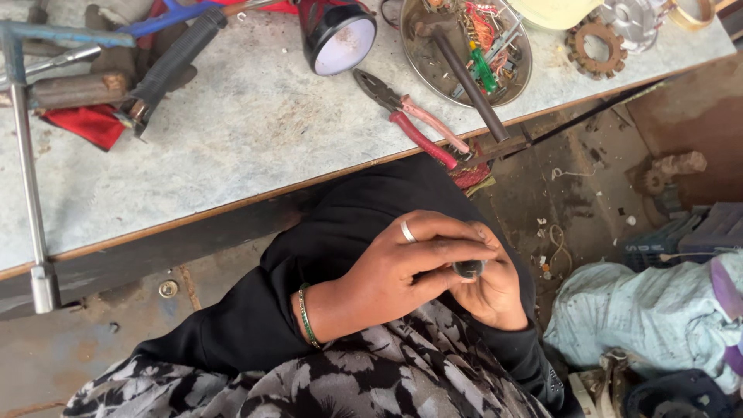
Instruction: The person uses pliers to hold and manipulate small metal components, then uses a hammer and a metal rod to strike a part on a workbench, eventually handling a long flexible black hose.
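Small dark round part (469,268) sits between our two hands, low over our lap and well below the bench (232,147). Our left hand (402,267), with a ring and a green bangle, lies across the front with its fingers (457,251) closed over the part; our right hand (499,290) cups it from behind, fingers curled against it. Much of the part is hidden by them. On the bench above, red-handled pliers (414,120) lie near the edge, just beside a metal bowl (422,66) of wires and scraps with a dark rod (468,77) leaning out of it. A round black lamp (337,35) stands to the left, and a long socket wrench (31,186) lies at the far left. A pale cloth bundle (658,317) rests on the floor at right.
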